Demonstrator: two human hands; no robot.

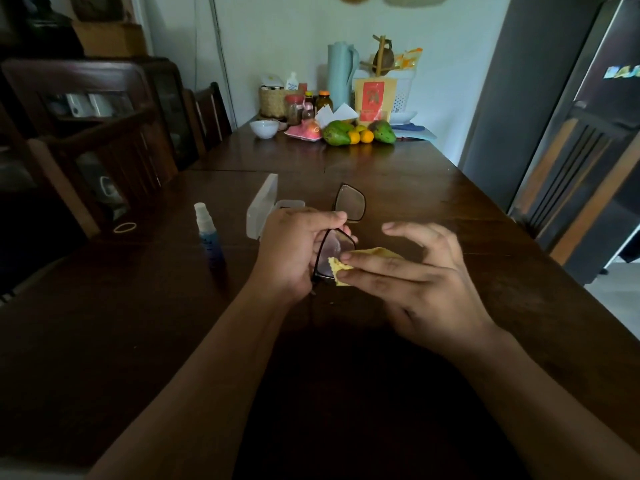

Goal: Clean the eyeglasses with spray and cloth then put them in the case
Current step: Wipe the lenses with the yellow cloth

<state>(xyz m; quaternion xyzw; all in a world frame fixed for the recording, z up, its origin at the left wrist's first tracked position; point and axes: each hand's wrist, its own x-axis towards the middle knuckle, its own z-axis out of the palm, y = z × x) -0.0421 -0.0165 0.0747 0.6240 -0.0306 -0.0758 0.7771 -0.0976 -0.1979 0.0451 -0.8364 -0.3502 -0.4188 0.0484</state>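
Observation:
Black-framed eyeglasses (350,203) are held upright above the dark wooden table (415,188). My left hand (294,247) grips them around the bridge and the near lens. My right hand (415,282) pinches a yellow cloth (375,252) against that near lens with thumb and forefinger. The far lens sticks out above my left hand. A clear plastic case (263,206) lies open on the table just behind my left hand. A blue spray bottle (207,237) with a white cap stands to the left of my left hand.
A rubber band (125,227) lies near the table's left edge. Fruit (358,133), a white bowl (264,128), jars and a blue jug (341,76) crowd the far end. Dark wooden chairs (104,150) line the left side; a fridge (588,133) stands on the right.

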